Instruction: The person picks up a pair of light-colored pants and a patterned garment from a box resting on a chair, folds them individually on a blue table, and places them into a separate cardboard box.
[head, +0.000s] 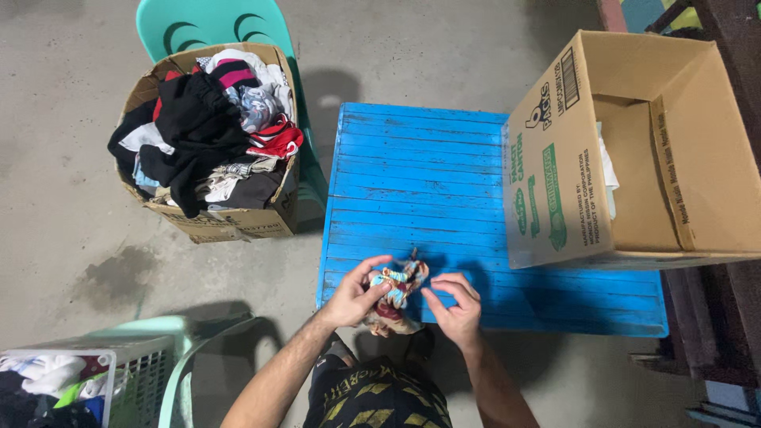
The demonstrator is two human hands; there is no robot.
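1. Two hands meet at lower centre of the frame. Left hand (354, 295) pinches a small patterned cloth bundle (396, 292) over the blue table (420, 182) edge.
2. Bundle judged light, soft, limp; best gripped at its bunched middle.
3. Right hand (456, 305) has fingertips pinched at the bundle's right side.

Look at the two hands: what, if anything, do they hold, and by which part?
Both hold a small patterned cloth bunched over the blue table: left hand grips its left side, right hand pinches its right edge.
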